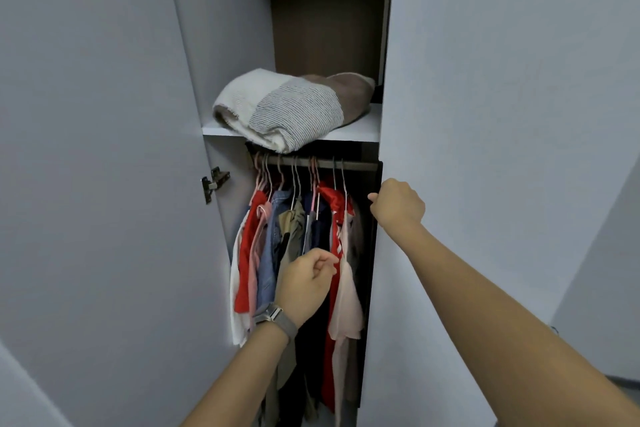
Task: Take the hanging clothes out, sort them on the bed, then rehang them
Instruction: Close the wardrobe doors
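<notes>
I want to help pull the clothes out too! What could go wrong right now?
The folded blanket hangs over the shelf edge above the rail; lifting hangers could knock it down. The hanging clothes are packed tight, so pulling one may drag neighbours off. The right hand holds the door edge, where fingers could get pinched.

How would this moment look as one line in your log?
stage: clothes on rail, none out | left hand: before the clothes | right hand: on right door edge
</notes>
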### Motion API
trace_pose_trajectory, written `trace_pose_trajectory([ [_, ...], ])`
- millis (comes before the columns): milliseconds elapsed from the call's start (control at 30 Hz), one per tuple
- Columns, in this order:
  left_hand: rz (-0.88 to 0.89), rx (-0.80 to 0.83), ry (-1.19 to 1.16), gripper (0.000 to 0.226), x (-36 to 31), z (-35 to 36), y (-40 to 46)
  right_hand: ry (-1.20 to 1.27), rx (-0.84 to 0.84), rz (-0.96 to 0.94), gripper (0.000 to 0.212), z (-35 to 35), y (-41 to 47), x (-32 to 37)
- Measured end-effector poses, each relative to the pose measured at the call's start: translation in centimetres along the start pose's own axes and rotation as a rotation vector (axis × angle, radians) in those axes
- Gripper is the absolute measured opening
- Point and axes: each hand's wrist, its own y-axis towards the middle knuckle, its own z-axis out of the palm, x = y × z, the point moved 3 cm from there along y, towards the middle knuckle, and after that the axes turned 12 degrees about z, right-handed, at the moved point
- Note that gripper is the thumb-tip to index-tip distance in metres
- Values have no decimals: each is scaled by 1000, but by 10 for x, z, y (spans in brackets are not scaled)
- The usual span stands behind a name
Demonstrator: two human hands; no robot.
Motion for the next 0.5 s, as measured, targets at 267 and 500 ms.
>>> trace_pose_trajectory([
  [267, 105, -119, 123, 15, -12, -41, -15, -352, 89, -138, 12, 18, 5, 6],
  [500, 63, -1118, 699, 57, -1, -163, -99, -63, 483, -212, 35, 68, -44, 17],
])
